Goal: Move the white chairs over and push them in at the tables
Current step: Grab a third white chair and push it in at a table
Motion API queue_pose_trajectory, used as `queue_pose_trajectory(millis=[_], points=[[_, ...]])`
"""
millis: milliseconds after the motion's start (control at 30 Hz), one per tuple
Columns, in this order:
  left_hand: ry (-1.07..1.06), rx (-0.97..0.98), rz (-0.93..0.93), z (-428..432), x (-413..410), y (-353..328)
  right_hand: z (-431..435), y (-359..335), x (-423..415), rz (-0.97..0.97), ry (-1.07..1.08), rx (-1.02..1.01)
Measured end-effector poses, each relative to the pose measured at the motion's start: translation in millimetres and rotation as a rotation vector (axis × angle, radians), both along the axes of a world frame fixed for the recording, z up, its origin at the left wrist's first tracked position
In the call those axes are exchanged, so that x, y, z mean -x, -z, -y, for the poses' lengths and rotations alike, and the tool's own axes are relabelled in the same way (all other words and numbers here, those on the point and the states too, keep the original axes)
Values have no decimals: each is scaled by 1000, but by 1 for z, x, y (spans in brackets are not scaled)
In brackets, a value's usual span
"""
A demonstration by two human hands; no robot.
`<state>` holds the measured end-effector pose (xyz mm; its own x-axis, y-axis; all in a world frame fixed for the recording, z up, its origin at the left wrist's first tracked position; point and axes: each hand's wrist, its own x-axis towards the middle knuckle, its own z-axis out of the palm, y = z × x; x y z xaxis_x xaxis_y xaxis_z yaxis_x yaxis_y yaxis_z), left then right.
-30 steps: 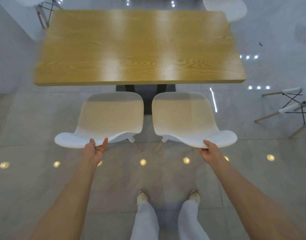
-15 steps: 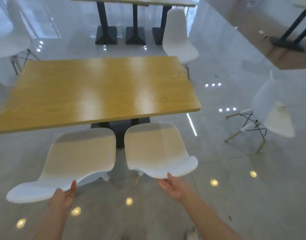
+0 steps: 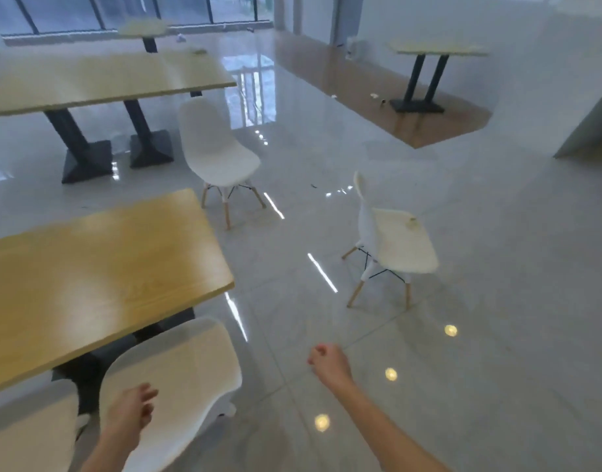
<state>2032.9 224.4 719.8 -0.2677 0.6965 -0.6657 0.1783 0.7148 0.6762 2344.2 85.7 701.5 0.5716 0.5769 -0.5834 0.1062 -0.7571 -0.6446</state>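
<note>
Two white chairs stand pushed in at the near wooden table [image 3: 88,277]: one [image 3: 187,373] in front of me, the other [image 3: 30,434] at the lower left. My left hand [image 3: 131,417] hovers over the back of the nearer chair, fingers loosely curled and holding nothing. My right hand [image 3: 328,364] is off the chairs, above the floor, curled into a loose fist and empty. A loose white chair [image 3: 394,247] stands alone on the floor to the right. Another white chair [image 3: 217,155] stands past the table's far corner.
A second long wooden table [image 3: 98,80] on black pedestal bases stands behind the first. A small table [image 3: 435,51] stands on a brown floor patch at the far right. Glossy grey tiles stretch between me and the loose chairs. Windows line the back wall.
Both hands have let go of the two chair backs. My view has swung right and up, bringing the loose chairs and the room beyond into view.
</note>
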Motion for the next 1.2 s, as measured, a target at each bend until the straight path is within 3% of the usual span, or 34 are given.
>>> queue_pose_trajectory(millis=[33, 167, 300, 433, 600, 667, 1033, 1200], points=[[195, -15, -12, -8, -42, -15, -2, -17, -37, 104, 64, -16], [780, -385, -75, -47, -255, -79, -38, -81, -152, 408, 155, -102], [1119, -819, -494, -71, -405, -110, -87, -96, -236, 714, 98, -89], [1404, -1158, -780, -112, -504, -105, -138, -80, -308, 903, -23, 39], [1668, -1306, -1002, -201, -592, -81, -204, -51, -395, 909, -80, 238], [1780, -1244, -1041, -231, -623, -79, -233, -46, -425, 875, -62, 266], [2183, -1330, -996, -410, -838, -15, -410, 24, -575, 594, 147, 252], [2524, -1350, -949, -463, -923, 11, -451, 48, -600, 419, 332, 302]])
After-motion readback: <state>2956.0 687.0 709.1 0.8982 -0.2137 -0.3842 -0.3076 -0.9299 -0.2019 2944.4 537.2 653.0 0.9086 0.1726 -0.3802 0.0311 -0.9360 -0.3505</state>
